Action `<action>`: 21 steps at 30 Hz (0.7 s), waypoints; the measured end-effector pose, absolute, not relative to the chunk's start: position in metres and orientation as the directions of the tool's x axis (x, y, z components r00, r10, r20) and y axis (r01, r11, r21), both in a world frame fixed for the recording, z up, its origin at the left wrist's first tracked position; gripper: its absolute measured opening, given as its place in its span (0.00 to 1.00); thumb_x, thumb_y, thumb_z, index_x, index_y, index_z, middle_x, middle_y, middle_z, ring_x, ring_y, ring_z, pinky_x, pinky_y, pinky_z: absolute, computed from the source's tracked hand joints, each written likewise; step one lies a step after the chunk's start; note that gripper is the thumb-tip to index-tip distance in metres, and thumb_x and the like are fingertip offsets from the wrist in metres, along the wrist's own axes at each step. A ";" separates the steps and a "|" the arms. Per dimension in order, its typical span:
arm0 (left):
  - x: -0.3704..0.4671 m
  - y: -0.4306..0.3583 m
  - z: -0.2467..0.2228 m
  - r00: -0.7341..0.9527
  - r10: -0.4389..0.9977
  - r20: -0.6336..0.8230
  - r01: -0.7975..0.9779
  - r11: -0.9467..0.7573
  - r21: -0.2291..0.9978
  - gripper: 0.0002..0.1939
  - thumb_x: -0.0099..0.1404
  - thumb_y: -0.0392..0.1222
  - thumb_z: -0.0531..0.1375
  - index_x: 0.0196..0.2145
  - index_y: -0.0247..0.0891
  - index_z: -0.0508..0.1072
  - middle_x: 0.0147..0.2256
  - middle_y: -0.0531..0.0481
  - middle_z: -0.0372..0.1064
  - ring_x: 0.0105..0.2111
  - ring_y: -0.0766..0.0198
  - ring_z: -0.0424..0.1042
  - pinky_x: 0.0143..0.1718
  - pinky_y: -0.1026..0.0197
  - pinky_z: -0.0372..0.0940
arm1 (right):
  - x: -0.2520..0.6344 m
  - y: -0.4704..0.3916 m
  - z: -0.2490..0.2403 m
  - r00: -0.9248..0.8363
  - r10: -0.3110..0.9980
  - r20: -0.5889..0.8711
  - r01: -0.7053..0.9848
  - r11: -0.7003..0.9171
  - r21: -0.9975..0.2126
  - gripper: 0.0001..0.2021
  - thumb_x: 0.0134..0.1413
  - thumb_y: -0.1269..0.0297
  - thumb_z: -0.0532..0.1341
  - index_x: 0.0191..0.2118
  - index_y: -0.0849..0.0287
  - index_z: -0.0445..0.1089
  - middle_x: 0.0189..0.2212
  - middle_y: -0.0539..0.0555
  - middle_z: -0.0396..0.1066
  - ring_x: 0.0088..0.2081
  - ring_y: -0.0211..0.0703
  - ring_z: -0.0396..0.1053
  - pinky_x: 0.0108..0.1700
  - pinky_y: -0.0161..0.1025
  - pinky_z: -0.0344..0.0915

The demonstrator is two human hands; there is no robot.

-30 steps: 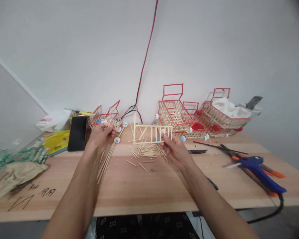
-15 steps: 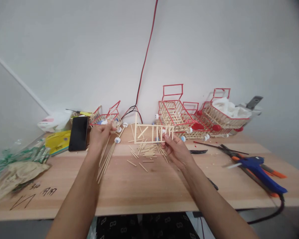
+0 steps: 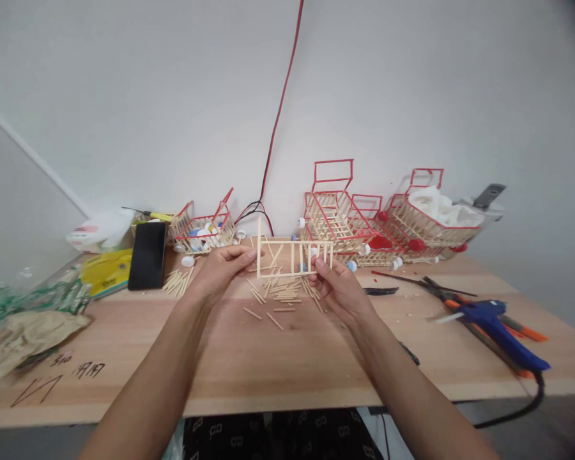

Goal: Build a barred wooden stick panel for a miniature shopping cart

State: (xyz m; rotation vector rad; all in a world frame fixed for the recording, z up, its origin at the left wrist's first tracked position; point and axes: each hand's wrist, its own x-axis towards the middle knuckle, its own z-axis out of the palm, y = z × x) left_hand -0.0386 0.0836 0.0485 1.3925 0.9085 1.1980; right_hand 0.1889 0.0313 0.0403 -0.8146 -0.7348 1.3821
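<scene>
A small frame of glued wooden sticks (image 3: 293, 258) is held up above the bench, with crossbars at its right part and a slanted stick on its left. My right hand (image 3: 334, 284) is closed on its right end, thumb in front. At the opposite end, my left hand (image 3: 227, 268) has its thumb and fingers pinched at the long upright stick. Below the frame lies a loose pile of short cut sticks (image 3: 285, 292). More short sticks (image 3: 178, 281) lie to the left of my left hand.
Red-rimmed stick carts (image 3: 333, 214) stand along the wall. On the right lie a blue glue gun (image 3: 493, 326), pliers (image 3: 441, 291) and a dark blade (image 3: 381, 291). A phone (image 3: 147, 257), a yellow packet (image 3: 106, 271) and plastic bags (image 3: 33, 338) sit on the left.
My left hand has moved right and down, from beside the small cart to the frame's left end. The long sticks with white caps near it no longer show. My right hand stays on the frame.
</scene>
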 end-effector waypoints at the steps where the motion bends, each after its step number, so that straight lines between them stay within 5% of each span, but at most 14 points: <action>1: -0.037 0.083 0.047 0.285 0.946 0.154 -0.133 -0.120 0.984 0.14 0.54 0.49 0.67 0.32 0.34 0.81 0.24 0.49 0.70 0.23 0.69 0.62 0.25 0.66 0.55 | 0.189 0.031 0.040 0.056 0.998 -0.019 -0.533 0.013 -0.846 0.17 0.30 0.59 0.76 0.28 0.61 0.74 0.22 0.46 0.69 0.22 0.28 0.65 0.25 0.25 0.67; 10: -0.028 0.074 0.049 0.465 0.885 -0.021 -0.286 0.173 0.942 0.11 0.48 0.43 0.72 0.26 0.33 0.79 0.26 0.48 0.71 0.26 0.69 0.66 0.30 0.66 0.62 | 0.184 0.030 0.038 0.030 0.999 -0.031 -0.520 -0.011 -0.854 0.16 0.31 0.59 0.76 0.27 0.61 0.74 0.22 0.46 0.69 0.22 0.28 0.66 0.25 0.25 0.68; 21: -0.023 0.067 0.055 0.512 0.857 -0.062 -0.286 0.238 0.928 0.14 0.42 0.43 0.74 0.24 0.33 0.78 0.26 0.47 0.73 0.26 0.67 0.70 0.31 0.65 0.65 | 0.183 0.029 0.039 0.023 0.999 -0.023 -0.505 -0.008 -0.863 0.16 0.30 0.59 0.76 0.27 0.61 0.74 0.23 0.46 0.69 0.23 0.28 0.65 0.25 0.26 0.67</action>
